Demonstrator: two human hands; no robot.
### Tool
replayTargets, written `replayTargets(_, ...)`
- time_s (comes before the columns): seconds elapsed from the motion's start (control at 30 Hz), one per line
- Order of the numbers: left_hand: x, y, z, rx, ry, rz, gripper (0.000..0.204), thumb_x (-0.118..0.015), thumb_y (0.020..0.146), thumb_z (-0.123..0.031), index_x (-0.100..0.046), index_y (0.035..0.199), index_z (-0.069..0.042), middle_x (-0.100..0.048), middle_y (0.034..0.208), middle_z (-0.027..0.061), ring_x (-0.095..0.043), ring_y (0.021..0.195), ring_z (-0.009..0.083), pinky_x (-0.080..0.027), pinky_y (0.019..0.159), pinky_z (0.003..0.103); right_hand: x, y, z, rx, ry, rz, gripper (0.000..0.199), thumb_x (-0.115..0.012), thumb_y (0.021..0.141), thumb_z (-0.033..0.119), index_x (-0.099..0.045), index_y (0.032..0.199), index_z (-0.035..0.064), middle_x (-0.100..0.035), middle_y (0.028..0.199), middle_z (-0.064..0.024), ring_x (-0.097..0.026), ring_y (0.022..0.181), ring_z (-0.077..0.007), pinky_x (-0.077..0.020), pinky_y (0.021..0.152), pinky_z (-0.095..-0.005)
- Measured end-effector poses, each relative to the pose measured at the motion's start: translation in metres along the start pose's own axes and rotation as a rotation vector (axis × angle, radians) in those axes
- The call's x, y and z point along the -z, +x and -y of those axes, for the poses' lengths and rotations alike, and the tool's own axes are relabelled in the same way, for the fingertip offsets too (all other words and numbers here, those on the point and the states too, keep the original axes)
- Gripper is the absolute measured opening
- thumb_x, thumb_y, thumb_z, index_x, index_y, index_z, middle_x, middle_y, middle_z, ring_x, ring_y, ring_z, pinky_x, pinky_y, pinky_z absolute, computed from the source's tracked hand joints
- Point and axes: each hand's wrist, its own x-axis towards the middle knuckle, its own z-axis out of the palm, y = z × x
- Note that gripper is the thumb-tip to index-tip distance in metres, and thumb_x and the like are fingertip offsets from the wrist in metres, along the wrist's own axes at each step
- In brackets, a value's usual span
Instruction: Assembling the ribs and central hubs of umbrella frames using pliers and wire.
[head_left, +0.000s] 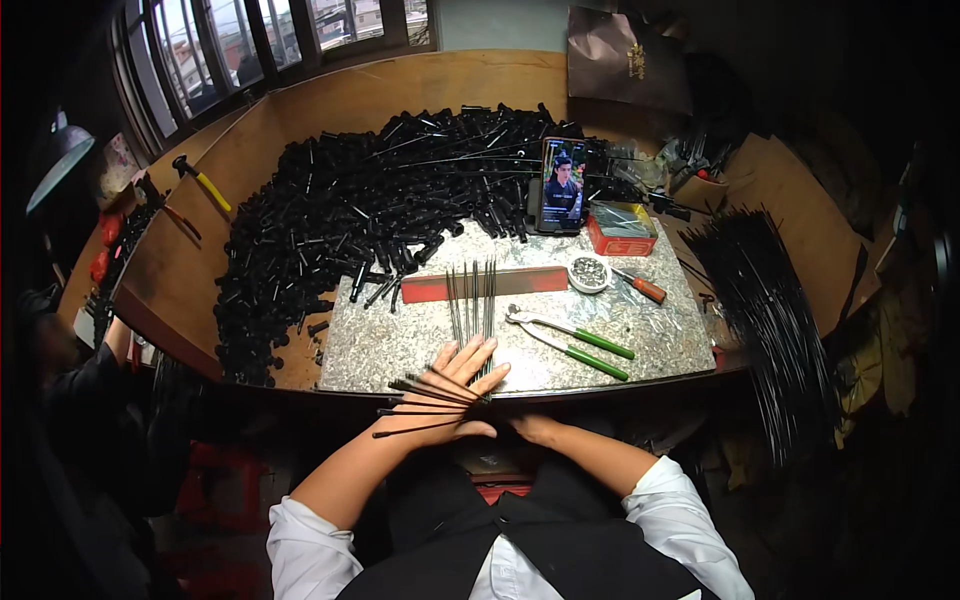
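Observation:
My left hand (447, 393) lies with its fingers stretched out over several thin dark rods (474, 305), which cross a long red bar (530, 282) on the stone slab (390, 350). More black rods (425, 408) with thicker ends fan out to the left across the back of this hand and its wrist. What holds them is hidden. Below the slab's front edge is my right hand (533, 430), close to the left thumb, its fingers in shadow and out of sight. Green-handled pincers (580, 347) rest on the slab right of the left hand.
A large heap of black handle-like parts (340, 200) fills the back and left. Behind the slab stand a phone (563, 185) and a red box (622, 230). A white bowl of small metal pieces (589, 273) sits beside a screwdriver (640, 287). Black rods (770, 310) lie bundled at right.

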Motion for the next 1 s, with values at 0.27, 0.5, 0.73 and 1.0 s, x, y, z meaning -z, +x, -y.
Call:
replayTargets(0.27, -0.018, 0.018, 0.009, -0.019, -0.003, -0.095, 0.082, -0.059, 0.082, -0.053, -0.034, 0.138, 0.001, -0.03, 0.146, 0.0182, -0.023, 0.139, 0.032, -0.02, 0.114, 0.043, 0.008, 0.009, 0.017, 0.034, -0.022, -0.031, 0.045, -0.047, 0.094, 0.028, -0.045, 0.132, 0.0047, -0.043, 0.136, -0.0226, -0.042, 0.125, -0.0367, -0.0321, 0.105, -0.0405)
replayTargets(0.5, -0.023, 0.022, 0.009, 0.001, -0.015, -0.168, 0.091, -0.063, 0.075, -0.06, -0.035, 0.138, -0.001, -0.029, 0.146, 0.02, -0.02, 0.139, 0.0346, -0.019, 0.113, 0.047, 0.043, 0.0, 0.061, 0.036, 0.044, -0.042, 0.047, -0.05, 0.093, 0.029, -0.044, 0.133, 0.004, -0.042, 0.137, -0.0238, -0.041, 0.125, -0.0372, -0.0313, 0.105, -0.0412)
replayTargets(0.73, -0.018, 0.021, 0.012, 0.038, -0.054, -0.143, 0.101, -0.059, 0.073, -0.067, -0.032, 0.138, 0.006, -0.026, 0.145, 0.0252, -0.019, 0.139, 0.037, -0.022, 0.113, 0.043, 0.132, -0.039, 0.145, -0.136, -0.233, 0.465, 0.057, -0.06, 0.088, 0.039, -0.049, 0.126, -0.0027, -0.061, 0.112, -0.0242, -0.059, 0.104, -0.0376, -0.0463, 0.09, -0.0401)
replayTargets(1.0, -0.023, 0.017, 0.015, 0.047, -0.023, -0.137, 0.095, -0.059, 0.078, -0.061, -0.031, 0.138, 0.007, -0.027, 0.146, 0.0218, -0.021, 0.139, 0.0327, -0.022, 0.113, 0.04, 0.276, -0.031, 0.215, 0.015, -0.022, 0.334, 0.042, -0.066, 0.087, 0.018, -0.055, 0.121, -0.003, -0.067, 0.104, -0.0123, -0.065, 0.093, -0.0189, -0.0503, 0.084, -0.0305)
